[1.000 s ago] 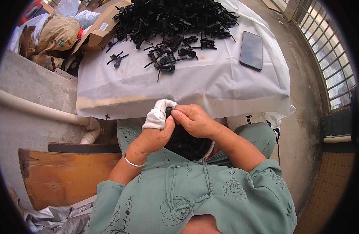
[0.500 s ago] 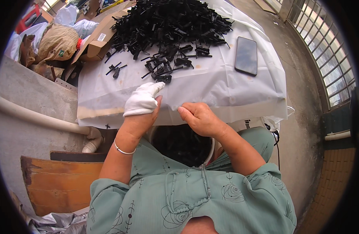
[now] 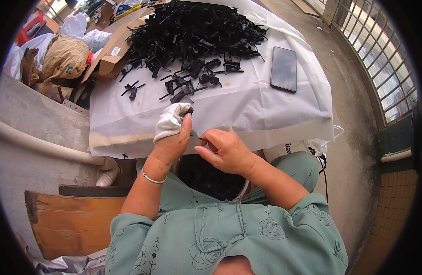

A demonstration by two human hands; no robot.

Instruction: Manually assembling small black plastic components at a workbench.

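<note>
Two hands work at the near edge of the table, which carries a white sheet. Left hand, fingers in a white glove with the thumb bare, pinches one black clip between thumb and gloved fingers; grip looks closed, no gap seen. Clip sits at the fingertips, out over the middle of the near edge. Right hand is just beside it, bare, fingers curled, thumb a little apart from the index finger (something thin and dark shows at the index tip; can't tell if it's held).

Pile of clips covers the far edge, with a loose clump spilling toward the near edge and a lone clip off toward the left edge. Phone lies near the right edge. Below the near edge, between the knees, stands a bucket with dark stuff inside, contents unclear.

Step in hand, my read: handling a single clip, left hand steadying, right hand about to work on it. Next move probably calls for keeping the left pinch firm and bringing right thumb and index onto the clip, lined up with its small parts.
</note>
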